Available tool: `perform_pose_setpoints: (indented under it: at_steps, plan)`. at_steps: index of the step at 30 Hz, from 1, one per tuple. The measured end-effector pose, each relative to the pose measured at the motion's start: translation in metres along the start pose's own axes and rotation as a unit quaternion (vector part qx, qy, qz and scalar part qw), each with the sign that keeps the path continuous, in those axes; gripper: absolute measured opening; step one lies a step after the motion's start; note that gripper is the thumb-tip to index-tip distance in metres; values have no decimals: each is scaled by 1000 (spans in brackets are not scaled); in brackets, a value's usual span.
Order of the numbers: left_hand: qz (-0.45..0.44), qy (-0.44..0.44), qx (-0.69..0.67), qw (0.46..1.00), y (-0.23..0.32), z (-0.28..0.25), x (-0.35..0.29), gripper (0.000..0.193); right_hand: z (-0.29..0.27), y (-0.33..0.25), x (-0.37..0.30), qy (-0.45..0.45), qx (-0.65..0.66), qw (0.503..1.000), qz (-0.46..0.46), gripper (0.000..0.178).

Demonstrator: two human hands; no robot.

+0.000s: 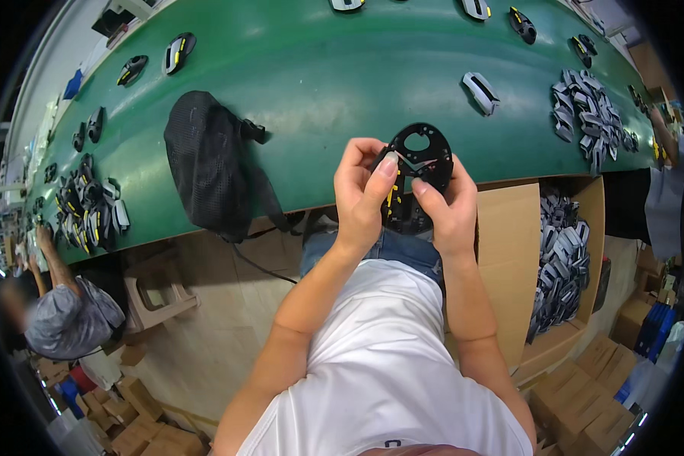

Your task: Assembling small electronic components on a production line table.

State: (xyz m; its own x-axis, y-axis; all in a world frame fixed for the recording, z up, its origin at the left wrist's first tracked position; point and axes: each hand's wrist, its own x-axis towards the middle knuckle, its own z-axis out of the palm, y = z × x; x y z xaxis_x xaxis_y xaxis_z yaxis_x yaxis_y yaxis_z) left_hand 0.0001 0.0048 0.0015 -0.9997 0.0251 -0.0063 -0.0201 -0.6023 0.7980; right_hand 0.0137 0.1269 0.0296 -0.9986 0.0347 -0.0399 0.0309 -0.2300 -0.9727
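At left, curved black, grey and yellow parts (pixel 87 209) heap on the glossy green tabletop (pixel 319 91). Next slumps a black bag (pixel 205 167) (its weave an open mesh). The left hand (pixel 360 197) pinches, between thumb and fingers, a flat, round-edged black piece (pixel 436 149) pierced by holes, held by the tabletop's near edge; the right hand (pixel 453 213) is clamped on its other side. Further right, an open cardboard box (pixel 508 258) holds a jumble of slim grey pieces (pixel 561 266)

Black part (pixel 438 144), green tabletop (pixel 342 91)
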Motion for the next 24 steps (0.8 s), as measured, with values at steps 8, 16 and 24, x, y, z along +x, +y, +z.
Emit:
perform_pose_setpoints:
  at_steps: [8, 16, 24]
  plan:
    - [77, 17, -49, 996, 8, 17, -5, 28, 0, -1, -1, 7, 16, 999, -49, 15]
    - [6, 23, -53, 998, 10, 19, 0, 22, -6, -1, -2, 6, -64, 996, -68, 13]
    - [14, 36, -43, 998, 7, 26, -4, 24, -9, 4, -4, 7, -2, 998, -57, 13]
